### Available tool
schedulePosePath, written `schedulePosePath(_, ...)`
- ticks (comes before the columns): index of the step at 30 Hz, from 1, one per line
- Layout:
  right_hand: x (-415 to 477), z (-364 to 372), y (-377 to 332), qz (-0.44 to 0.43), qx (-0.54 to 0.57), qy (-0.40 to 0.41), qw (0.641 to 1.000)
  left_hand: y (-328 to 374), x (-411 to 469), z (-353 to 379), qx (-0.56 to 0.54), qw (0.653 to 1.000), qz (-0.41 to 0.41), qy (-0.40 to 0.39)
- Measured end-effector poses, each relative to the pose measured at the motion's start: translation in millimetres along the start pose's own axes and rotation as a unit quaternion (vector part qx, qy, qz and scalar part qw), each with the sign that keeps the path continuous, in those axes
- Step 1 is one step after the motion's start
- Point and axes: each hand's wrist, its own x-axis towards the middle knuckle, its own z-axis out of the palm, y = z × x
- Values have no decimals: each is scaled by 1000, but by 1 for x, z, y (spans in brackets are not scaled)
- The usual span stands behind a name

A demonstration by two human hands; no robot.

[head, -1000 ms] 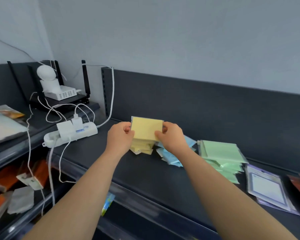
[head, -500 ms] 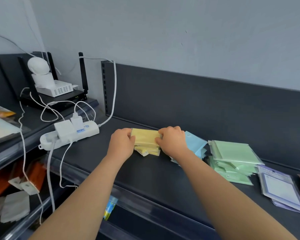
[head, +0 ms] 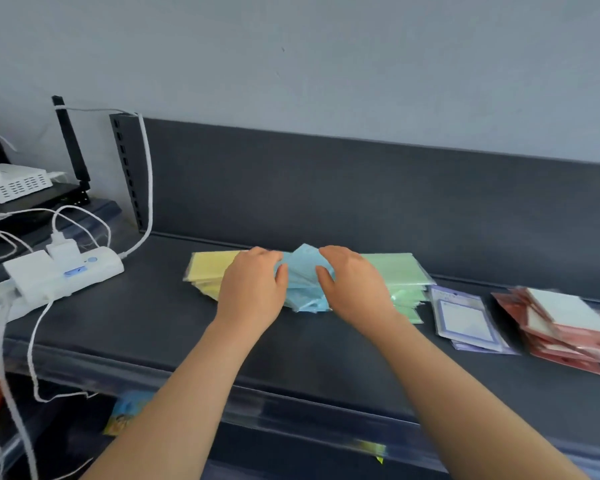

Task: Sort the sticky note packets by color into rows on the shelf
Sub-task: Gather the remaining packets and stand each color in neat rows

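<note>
Three piles of sticky note packets lie side by side on the dark shelf (head: 153, 323): yellow packets (head: 210, 271) on the left, blue packets (head: 303, 284) in the middle, green packets (head: 400, 271) on the right. The blue pile is loosely fanned. My left hand (head: 253, 289) grips its left side and my right hand (head: 354, 285) grips its right side, thumbs on top facing each other. My hands cover parts of the yellow and green piles.
Purple-framed packets (head: 465, 318) and a heap of red packets (head: 565, 327) lie further right. A white power strip (head: 54, 275) with cables sits at the shelf's left end, and a router (head: 18, 183) stands behind it. A clear rail (head: 291, 407) runs along the front edge.
Both hands let go of the yellow packets, now lying on their pile, and moved right onto the blue pile. The view swung right, revealing the red packets.
</note>
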Motion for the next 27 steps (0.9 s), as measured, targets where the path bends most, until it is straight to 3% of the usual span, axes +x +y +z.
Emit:
schedulePosePath(9,-84,-78,105,88,-60,25,994,119,-29,55,-47,994,88,-46)
schedulePosePath(21,-233,-212,279,208,-132,47,968,345,-99,153,-122,971,176,-109)
schedulePosePath(27,-292,-258,345,266,-146,44,952,427,-131,202,-145,955,205,-156)
